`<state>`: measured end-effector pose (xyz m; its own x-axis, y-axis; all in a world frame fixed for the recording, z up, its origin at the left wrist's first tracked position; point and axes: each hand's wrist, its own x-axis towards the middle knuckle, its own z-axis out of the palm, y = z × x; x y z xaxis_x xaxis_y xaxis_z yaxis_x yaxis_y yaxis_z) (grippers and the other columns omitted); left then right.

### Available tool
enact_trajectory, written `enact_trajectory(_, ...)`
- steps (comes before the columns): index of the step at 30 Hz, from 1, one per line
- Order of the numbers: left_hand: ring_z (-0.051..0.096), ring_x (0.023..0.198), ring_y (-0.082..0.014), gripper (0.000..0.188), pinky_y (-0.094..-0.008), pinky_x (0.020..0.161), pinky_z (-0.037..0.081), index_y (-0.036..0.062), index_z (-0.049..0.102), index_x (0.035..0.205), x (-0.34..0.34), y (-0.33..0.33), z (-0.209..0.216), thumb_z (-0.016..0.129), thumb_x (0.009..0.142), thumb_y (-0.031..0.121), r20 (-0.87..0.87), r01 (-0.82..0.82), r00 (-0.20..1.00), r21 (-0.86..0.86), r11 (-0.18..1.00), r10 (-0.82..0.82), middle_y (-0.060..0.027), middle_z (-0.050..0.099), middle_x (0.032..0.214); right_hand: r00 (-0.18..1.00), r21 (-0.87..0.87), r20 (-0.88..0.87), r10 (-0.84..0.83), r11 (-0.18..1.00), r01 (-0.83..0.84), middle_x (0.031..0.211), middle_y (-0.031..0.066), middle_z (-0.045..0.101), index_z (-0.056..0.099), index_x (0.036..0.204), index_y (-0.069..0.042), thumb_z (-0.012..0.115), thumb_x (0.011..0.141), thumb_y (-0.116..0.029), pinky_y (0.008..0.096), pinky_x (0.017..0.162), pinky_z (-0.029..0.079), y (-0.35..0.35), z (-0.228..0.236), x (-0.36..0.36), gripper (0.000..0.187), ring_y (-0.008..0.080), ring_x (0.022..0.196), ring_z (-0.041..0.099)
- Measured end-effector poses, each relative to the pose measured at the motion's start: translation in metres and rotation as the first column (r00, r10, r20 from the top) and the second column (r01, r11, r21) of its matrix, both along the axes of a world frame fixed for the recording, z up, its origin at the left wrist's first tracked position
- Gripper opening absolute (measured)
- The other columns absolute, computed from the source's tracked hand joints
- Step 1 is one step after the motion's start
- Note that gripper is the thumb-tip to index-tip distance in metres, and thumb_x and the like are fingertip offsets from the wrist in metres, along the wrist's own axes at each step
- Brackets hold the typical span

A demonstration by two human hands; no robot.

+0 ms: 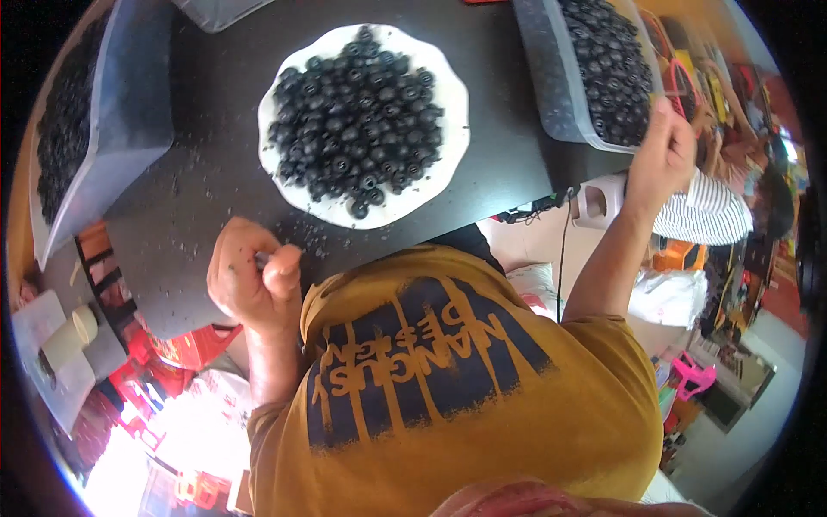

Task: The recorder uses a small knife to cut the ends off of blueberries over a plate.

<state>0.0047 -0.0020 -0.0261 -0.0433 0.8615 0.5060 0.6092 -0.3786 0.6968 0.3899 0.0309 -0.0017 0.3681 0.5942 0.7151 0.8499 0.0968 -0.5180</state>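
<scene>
A white plate with a scalloped rim [457,138] lies on the dark table, heaped with small round black pieces [353,121], many with a hollow in the top. Below the plate's left side, my left hand [250,271] is closed. A small greyish bit shows between its thumb and fingers, too small to name. My right hand [663,155] is raised at the near corner of a clear plastic bin [551,86] on the right. Its fingers are curled together, and whatever they may hold is hidden. More black pieces [607,69] fill that bin.
Another clear bin [129,129] of black pieces stands at the left. Black flecks [319,237] litter the dark tabletop [215,86] near the plate. A clear container [220,13] sits at the far edge. Beyond the right edge are a striped cloth [711,211] and a cable [564,250].
</scene>
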Motion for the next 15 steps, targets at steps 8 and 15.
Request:
enact_trajectory(8,0.043,0.044,-0.0192,0.044,-0.0285,0.040,0.031,0.0037,0.046,0.062,-0.003,-0.002,0.009,0.063,0.075,0.042,-0.042,0.023,0.999,-0.086,0.996,-0.027,-0.0052,0.042,0.053,0.949,0.205,0.036,0.314,0.927,-0.314,0.080,0.0077,0.055,0.060,0.079,-0.003,0.061,0.078,-0.006,0.0278,0.068,0.041,0.002,0.006,-0.093,0.003,0.0163,0.071,0.050)
enact_trajectory(15,0.050,0.052,-0.0296,0.032,-0.0352,0.048,0.040,0.0027,0.050,0.068,-0.002,-0.004,0.015,0.065,0.076,0.030,-0.259,-0.100,0.966,-0.446,0.890,-0.021,-0.0106,0.050,0.059,0.772,-0.248,-0.075,0.631,0.738,-0.628,0.079,0.0091,0.057,0.059,0.078,-0.004,0.067,0.070,-0.005,0.0297,0.066,0.042,0.013,-0.023,-0.155,0.012,0.0235,0.073,0.055)
